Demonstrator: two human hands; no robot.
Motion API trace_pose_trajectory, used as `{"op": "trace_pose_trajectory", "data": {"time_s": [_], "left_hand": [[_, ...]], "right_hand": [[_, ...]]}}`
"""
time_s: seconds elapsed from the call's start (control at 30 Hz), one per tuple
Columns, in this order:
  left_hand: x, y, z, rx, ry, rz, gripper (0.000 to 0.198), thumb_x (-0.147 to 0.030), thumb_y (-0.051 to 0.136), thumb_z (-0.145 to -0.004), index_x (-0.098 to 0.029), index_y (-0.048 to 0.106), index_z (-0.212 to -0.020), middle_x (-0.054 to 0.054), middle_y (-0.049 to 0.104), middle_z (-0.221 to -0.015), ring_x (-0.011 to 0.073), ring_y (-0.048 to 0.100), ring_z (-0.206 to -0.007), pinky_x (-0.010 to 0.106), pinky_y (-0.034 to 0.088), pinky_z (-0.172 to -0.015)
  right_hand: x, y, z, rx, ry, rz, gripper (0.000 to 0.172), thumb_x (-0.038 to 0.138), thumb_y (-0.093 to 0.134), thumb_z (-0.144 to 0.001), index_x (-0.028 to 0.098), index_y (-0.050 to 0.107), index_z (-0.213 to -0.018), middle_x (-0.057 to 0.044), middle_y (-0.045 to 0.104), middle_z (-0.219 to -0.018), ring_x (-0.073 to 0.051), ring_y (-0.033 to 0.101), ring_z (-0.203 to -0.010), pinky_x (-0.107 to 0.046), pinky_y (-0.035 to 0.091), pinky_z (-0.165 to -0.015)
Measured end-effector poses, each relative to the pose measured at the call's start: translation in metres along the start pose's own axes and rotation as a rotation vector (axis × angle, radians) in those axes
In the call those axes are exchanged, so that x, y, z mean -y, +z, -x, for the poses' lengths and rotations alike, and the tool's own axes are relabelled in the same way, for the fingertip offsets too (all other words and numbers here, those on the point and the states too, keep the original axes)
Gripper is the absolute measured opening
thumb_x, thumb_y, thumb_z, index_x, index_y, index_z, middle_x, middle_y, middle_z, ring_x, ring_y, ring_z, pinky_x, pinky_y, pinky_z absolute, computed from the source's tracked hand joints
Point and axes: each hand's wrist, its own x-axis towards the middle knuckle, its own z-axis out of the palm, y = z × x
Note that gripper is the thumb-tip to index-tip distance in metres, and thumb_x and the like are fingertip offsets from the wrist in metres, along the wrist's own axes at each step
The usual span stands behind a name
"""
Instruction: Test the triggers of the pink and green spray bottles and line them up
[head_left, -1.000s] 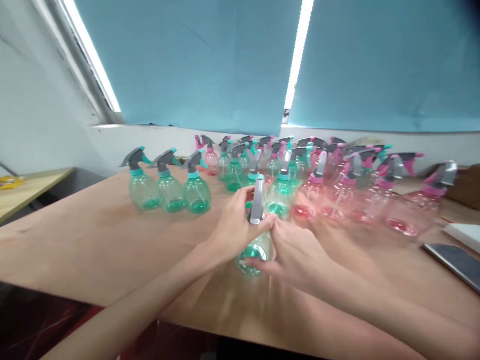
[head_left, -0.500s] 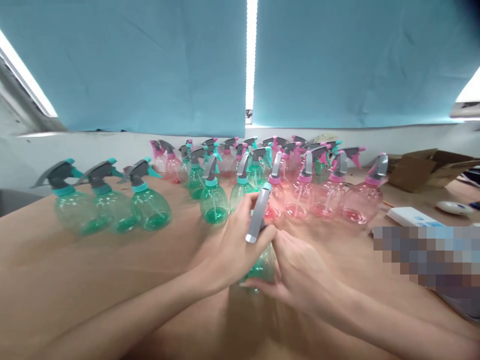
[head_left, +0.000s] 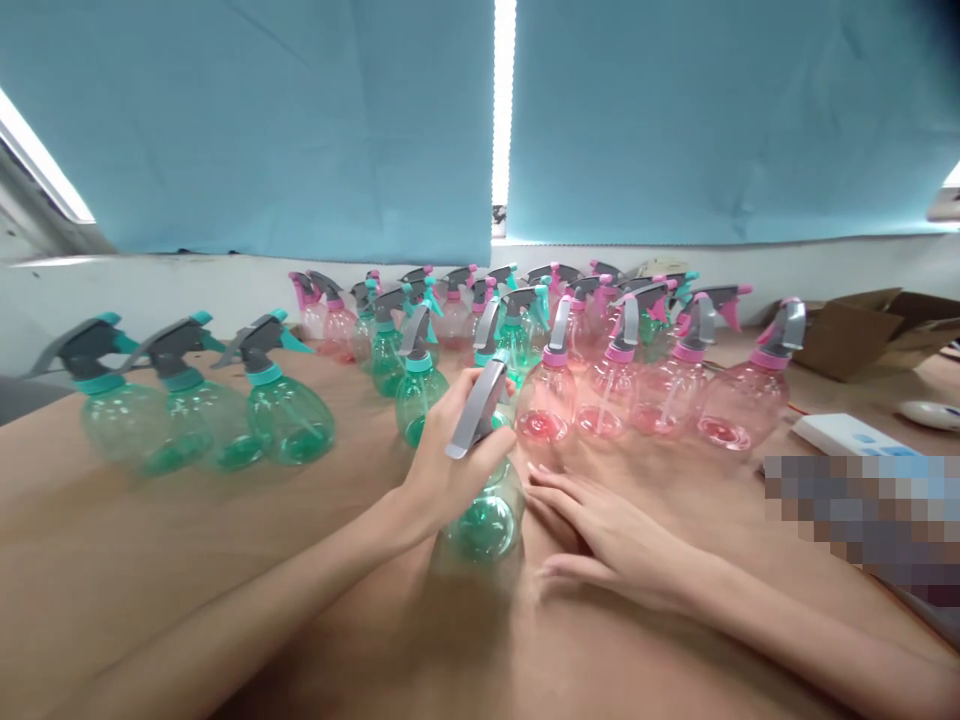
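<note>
Wrapped about the neck, just under the grey spray head (head_left: 477, 410): left grip (head_left: 442, 482), clamped on a green trigger spray bottle (head_left: 486, 525) at near centre; held there, probably, for a narrower, firmer purchase than on the bulbous body. Base of the bottle on or just above the surface: impossible to tell. Immediately to the right: right grip (head_left: 611, 535), thumb and fingers apart, holding nothing, perhaps so placed with the neck hold alone sufficient; contact with the bottle unclear.

Farther out, to the right: row of pink spray bottles (head_left: 604, 390), upright, levers turned near, apparently aligned for easy reach. To the left: trio of green spray bottles (head_left: 289, 420), close together, perhaps kept as a separate group. Beyond, on the far side: mixed cluster of pink and green bottles (head_left: 513, 335).

Beneath: smooth tan surface (head_left: 82, 560), shadowed near the held bottle. Toward the right edge: white box (head_left: 851, 437), open cardboard box (head_left: 847, 335), one pixelated item. Behind: pale wall (head_left: 150, 300), blue blinds (head_left: 300, 130), bright vertical gap between.
</note>
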Motion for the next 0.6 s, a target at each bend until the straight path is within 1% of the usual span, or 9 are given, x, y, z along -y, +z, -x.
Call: {"op": "trace_pose_trajectory", "data": {"time_s": [0.1, 0.23, 0.3, 0.43, 0.53, 0.6], "left_hand": [[0.005, -0.002, -0.002, 0.010, 0.001, 0.033, 0.029, -0.014, 0.050, -0.071, -0.021, 0.055, -0.098, -0.002, 0.048, -0.075, 0.0221, 0.057, -0.096, 0.037, 0.047, -0.082], [0.007, -0.004, -0.002, 0.037, 0.009, 0.057, 0.030, -0.015, 0.051, -0.072, -0.022, 0.055, -0.101, -0.002, 0.048, -0.073, 0.0238, 0.058, -0.101, 0.038, 0.049, -0.084], [0.006, -0.004, -0.002, 0.040, 0.002, 0.060, 0.029, -0.017, 0.052, -0.072, -0.022, 0.055, -0.100, -0.001, 0.050, -0.075, 0.0232, 0.059, -0.097, 0.036, 0.049, -0.081], [0.002, -0.005, -0.002, 0.033, -0.030, 0.028, 0.027, -0.019, 0.052, -0.072, -0.021, 0.055, -0.098, -0.001, 0.052, -0.077, 0.0207, 0.060, -0.085, 0.032, 0.047, -0.069], [0.001, -0.006, -0.003, 0.030, -0.033, -0.002, 0.026, -0.019, 0.052, -0.071, -0.021, 0.056, -0.096, -0.001, 0.054, -0.077, 0.0179, 0.057, -0.076, 0.029, 0.043, -0.061], [0.001, -0.007, -0.004, 0.046, -0.019, -0.006, 0.024, -0.018, 0.051, -0.069, -0.021, 0.057, -0.092, -0.001, 0.055, -0.076, 0.0151, 0.053, -0.068, 0.028, 0.039, -0.058]], "right_hand": [[-0.005, 0.002, 0.000, 0.051, 0.035, -0.022, 0.082, 0.070, 0.051, -0.087, 0.014, 0.043, -0.147, -0.019, 0.040, -0.152, -0.035, 0.034, -0.142, -0.054, 0.031, -0.114], [-0.009, 0.003, 0.001, 0.069, 0.069, -0.072, 0.083, 0.069, 0.053, -0.086, 0.019, 0.037, -0.151, -0.014, 0.036, -0.156, -0.033, 0.029, -0.145, -0.055, 0.026, -0.117], [-0.010, 0.003, 0.002, 0.077, 0.079, -0.086, 0.083, 0.069, 0.053, -0.086, 0.021, 0.035, -0.151, -0.013, 0.034, -0.157, -0.032, 0.028, -0.145, -0.055, 0.025, -0.117], [-0.012, 0.004, 0.005, 0.076, 0.085, -0.116, 0.082, 0.067, 0.055, -0.086, 0.024, 0.033, -0.152, -0.012, 0.032, -0.157, -0.032, 0.026, -0.146, -0.055, 0.024, -0.117], [-0.013, 0.003, 0.007, 0.086, 0.085, -0.123, 0.083, 0.068, 0.056, -0.086, 0.023, 0.034, -0.152, -0.011, 0.031, -0.158, -0.032, 0.025, -0.146, -0.055, 0.024, -0.118], [-0.014, 0.003, 0.007, 0.079, 0.084, -0.127, 0.082, 0.066, 0.057, -0.086, 0.023, 0.035, -0.151, -0.011, 0.031, -0.158, -0.032, 0.025, -0.146, -0.055, 0.023, -0.118]]}}
